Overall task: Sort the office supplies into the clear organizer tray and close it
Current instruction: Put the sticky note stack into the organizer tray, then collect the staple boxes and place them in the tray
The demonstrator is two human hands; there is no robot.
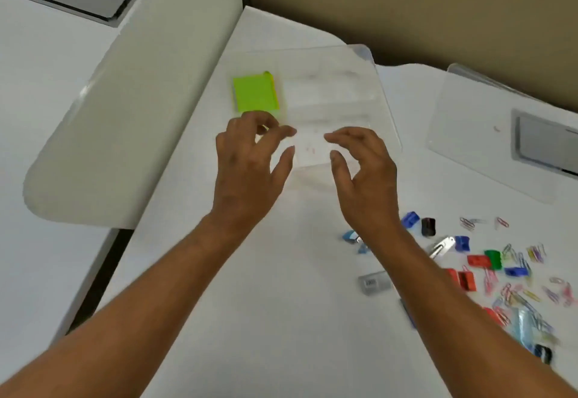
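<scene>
We hover both hands, left hand point(247, 160) and right hand point(362, 166), fingers spread and empty, at the clear tray point(328, 97) just beyond, seemingly to open it.

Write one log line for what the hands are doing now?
left hand: open, empty | right hand: open, empty | clear organizer tray: open | clips: unsorted

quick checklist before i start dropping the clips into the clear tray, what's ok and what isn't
1. Left hand free: ok, fingers spread, holding nothing.
2. Right hand free: ok, also holding nothing.
3. Clear organizer tray open: cannot tell, it is blurred and see-through.
4. Compartments free: cannot tell; only the green sticky notes show at its left end.
5. Binder clips and paper clips sorted: not ok, loose on the table to the right.
6. Supplies near: ok, beside the right forearm.
</scene>
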